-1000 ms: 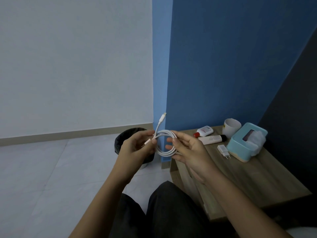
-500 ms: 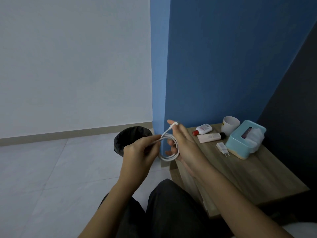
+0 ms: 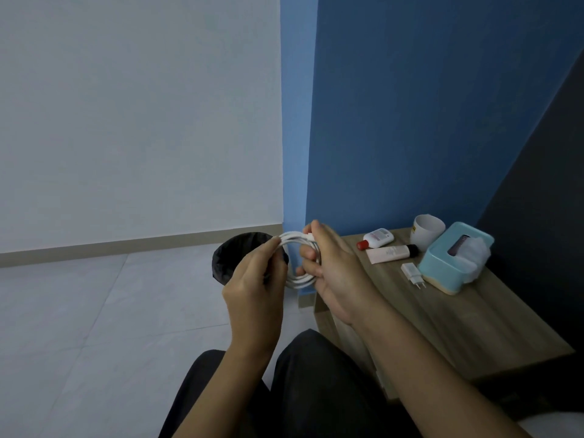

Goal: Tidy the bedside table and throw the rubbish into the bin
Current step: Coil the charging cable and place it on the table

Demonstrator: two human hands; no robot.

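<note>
No brand or label text can be read: the printing on the white bottle with a red cap (image 3: 376, 239), on the pink tube with a black cap (image 3: 392, 253) and on the yellow mark of the white cup (image 3: 426, 232) is too small to resolve. The left hand (image 3: 252, 287) is raised in front of the black-lined bin (image 3: 227, 260), thumb and fingertips closed in a pinch on the upper left of the coiled white cable (image 3: 300, 263). The right hand (image 3: 335, 276) is held palm toward the coil, fingers curled through the loop and thumb pressing the cable's end against the top of the coil. The cable is held between both hands, in the air, just left of the wooden bedside table (image 3: 474, 317). On the table, a white plug adapter (image 3: 412, 273) lies just beside the light blue tissue box (image 3: 455, 257). Compared with half a second earlier, the connector end no longer projects upward from the right hand; it now lies folded along the coil, and both hands sit slightly higher.
</note>
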